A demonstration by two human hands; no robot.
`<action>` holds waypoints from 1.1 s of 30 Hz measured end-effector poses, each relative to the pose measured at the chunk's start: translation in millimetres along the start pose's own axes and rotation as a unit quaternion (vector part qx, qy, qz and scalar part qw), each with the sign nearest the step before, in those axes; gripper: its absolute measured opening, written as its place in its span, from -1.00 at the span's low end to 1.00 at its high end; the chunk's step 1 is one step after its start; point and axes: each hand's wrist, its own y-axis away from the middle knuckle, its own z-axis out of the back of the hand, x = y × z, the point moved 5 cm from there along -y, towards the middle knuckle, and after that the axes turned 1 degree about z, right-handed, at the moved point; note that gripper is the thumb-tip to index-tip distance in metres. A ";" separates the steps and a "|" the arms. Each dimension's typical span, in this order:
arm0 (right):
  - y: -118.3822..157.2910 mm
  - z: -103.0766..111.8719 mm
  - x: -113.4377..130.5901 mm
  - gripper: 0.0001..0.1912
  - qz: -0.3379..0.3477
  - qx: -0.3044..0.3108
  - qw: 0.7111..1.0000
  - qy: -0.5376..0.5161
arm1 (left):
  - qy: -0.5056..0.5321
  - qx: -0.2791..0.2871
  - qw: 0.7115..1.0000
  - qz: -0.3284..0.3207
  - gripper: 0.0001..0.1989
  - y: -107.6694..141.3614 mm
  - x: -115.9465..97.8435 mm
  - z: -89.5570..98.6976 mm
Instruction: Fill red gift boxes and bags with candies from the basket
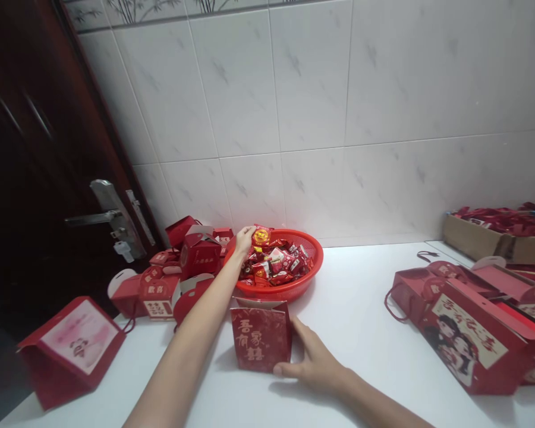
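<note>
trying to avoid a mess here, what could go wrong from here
The sweet in the left hand might slip, being pinched near its edge by the rim of the basket.

The upright box could tip if bumped, since the left forearm passes close and only the right hand steadies it.

Wht table [352, 297], 1 red basket [280, 292], red bxs [261, 342]
</note>
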 end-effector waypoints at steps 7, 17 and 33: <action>-1.0 -0.5 5.7 -0.18 0.000 0.013 1.000 -0.009 | -0.171 0.012 0.985 -0.019 -0.88 6.3 1.9 6.1; -1.0 -0.7 3.6 -0.17 -0.010 0.016 1.000 -0.008 | -0.349 0.340 0.863 -0.131 -0.59 52.8 -3.1 -54.5; -0.6 -0.9 6.0 -0.19 -0.026 0.013 1.000 -0.013 | -0.449 0.317 0.827 -0.123 -0.58 48.5 -4.6 -50.8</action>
